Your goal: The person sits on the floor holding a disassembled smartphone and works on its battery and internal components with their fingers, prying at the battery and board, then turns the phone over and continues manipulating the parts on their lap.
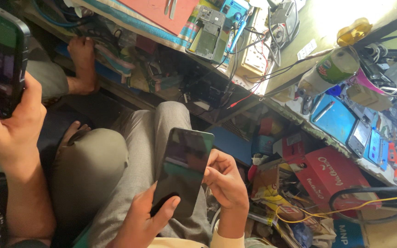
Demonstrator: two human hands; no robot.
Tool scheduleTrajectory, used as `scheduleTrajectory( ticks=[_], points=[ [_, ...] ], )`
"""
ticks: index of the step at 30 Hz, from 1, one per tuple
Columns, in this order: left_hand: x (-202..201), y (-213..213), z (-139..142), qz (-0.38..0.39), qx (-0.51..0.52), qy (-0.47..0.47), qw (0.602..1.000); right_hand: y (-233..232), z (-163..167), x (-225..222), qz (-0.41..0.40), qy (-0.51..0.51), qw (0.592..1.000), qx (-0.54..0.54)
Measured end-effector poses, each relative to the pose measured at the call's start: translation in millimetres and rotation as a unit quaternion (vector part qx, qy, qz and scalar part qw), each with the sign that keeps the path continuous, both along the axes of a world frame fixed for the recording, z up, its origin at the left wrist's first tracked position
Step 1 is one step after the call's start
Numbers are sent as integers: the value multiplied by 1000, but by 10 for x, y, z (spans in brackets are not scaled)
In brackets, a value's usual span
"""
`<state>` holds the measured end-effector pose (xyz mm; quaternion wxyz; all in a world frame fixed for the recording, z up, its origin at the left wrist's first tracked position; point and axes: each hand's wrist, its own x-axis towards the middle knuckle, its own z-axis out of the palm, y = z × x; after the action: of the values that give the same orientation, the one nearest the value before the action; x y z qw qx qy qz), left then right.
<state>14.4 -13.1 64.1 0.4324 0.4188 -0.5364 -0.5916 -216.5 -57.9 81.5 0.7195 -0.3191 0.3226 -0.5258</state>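
Both hands on the dark phone (pixel 184 171): left hand (pixel 145 220) cups its bottom edge, right hand (pixel 226 181) pinches the side. Loose grip over the knee (pixel 161 124), so it could slip.

The single head-worn camera looks steeply down, close over the person's lap in grey trousers (pixel 134 151), tilted so the cluttered wooden workbench (pixel 299 59) runs diagonally above.

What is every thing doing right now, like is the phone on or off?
Phone: screen dark, held over the lap.
Left hand: gripping the phone's bottom end.
Right hand: holding the phone's right edge.
Second phone: screen dark, held by another person's hand.
Opened phone on the bench: back off, insides showing.
Red box: closed.
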Motion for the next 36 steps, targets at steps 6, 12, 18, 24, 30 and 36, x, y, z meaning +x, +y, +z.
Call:
scheduleTrajectory(
  ticks=[6, 12, 18, 24, 30, 36],
  points=[
    [20, -9, -23, -3, 9, 0, 1000, -19, -28, 38, 0, -3, 1000, 1],
    [10, 0, -9, -6, 187, 117, 975, -34, -17, 80, -1, -8, 1000, -12],
    [46, -9, 18, -11, 194, 157, 968, -51, -13, 127, 4, -9, 1000, 14],
    [76, -19, 23, -33, 167, 109, 979, -42, 6, 89, 5, 0, 1000, 6],
    [87, 0, 1, -28, 195, 137, 971, -42, -4, 107, 6, 12, 1000, 0],
    [87, 11, -45, -7, 221, 154, 963, -67, -20, 164, 3, 24, 1000, -8]
  ],
)
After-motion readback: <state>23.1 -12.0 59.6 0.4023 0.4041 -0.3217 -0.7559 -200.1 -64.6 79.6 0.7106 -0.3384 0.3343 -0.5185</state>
